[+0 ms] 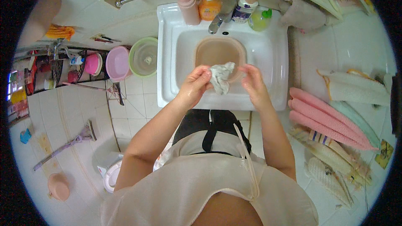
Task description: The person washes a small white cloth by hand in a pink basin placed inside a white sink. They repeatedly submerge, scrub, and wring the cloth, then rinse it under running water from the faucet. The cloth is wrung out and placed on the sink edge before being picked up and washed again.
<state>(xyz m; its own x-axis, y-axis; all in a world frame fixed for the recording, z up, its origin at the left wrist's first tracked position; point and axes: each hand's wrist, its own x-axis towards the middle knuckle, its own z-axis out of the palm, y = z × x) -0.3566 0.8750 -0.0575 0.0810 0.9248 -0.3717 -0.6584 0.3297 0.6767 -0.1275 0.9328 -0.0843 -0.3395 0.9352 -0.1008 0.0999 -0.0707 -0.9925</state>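
Observation:
My left hand (198, 83) is closed on one side of a crumpled, light grey-white cloth (221, 77), which hangs over the near rim of a beige plastic basin (198, 50). Just right of the cloth, my right hand (252, 81) is raised with its fingers loosely curled and apart, holding nothing that shows. Murky brownish water (218, 51) stands in the basin, which sits inside a white ceramic washbasin (263, 59). A chrome faucet (216, 23) reaches over the washbasin from its back ledge.
Along the back ledge stand a pink pump bottle (189, 9), an orange bottle (209, 8), a white bottle (245, 8) and a green-capped bottle (260, 21). A green tub (133, 69) and a pink tub (117, 64) are at the left. Pink towels (323, 117) hang at the right.

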